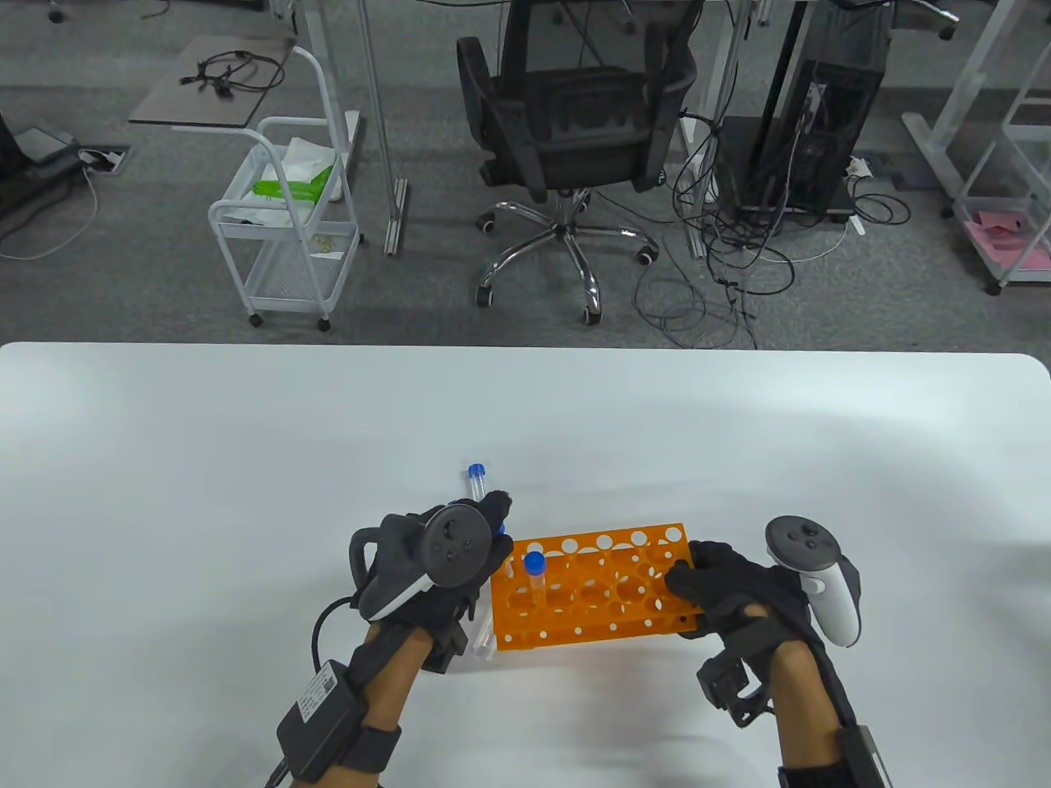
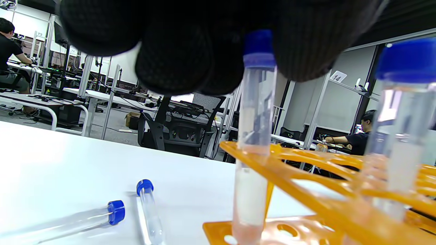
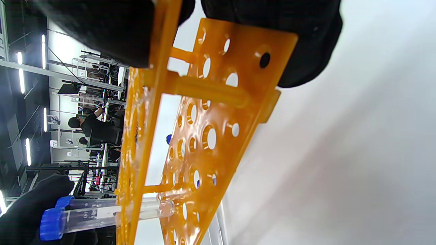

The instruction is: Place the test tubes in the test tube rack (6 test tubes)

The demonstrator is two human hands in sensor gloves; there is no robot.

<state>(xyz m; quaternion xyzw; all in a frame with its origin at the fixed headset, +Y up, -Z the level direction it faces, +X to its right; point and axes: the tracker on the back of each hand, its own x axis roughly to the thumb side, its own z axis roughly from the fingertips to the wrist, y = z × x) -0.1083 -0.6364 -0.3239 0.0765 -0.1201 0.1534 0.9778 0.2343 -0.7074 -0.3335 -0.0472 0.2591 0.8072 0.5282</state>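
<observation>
Left-hand fingers [image 2: 177, 51] pinch the blue cap of an upright clear plastic tube [image 2: 253, 136], standing in the orange plastic rack [image 1: 595, 591] directly below; right hand [image 1: 731, 587] grips the rack's end.

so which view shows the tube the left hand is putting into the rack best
The left wrist view: the tube runs full length through the rack, cap under the left hand. The right wrist view shows it sideways at the far end; the table view hides it behind the hand.

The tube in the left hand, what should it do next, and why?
Probably push the tube a little further down, then let go. The left hand pinches its cap, its bottom is already through the orange rack, and the right hand grips the rack.
</observation>
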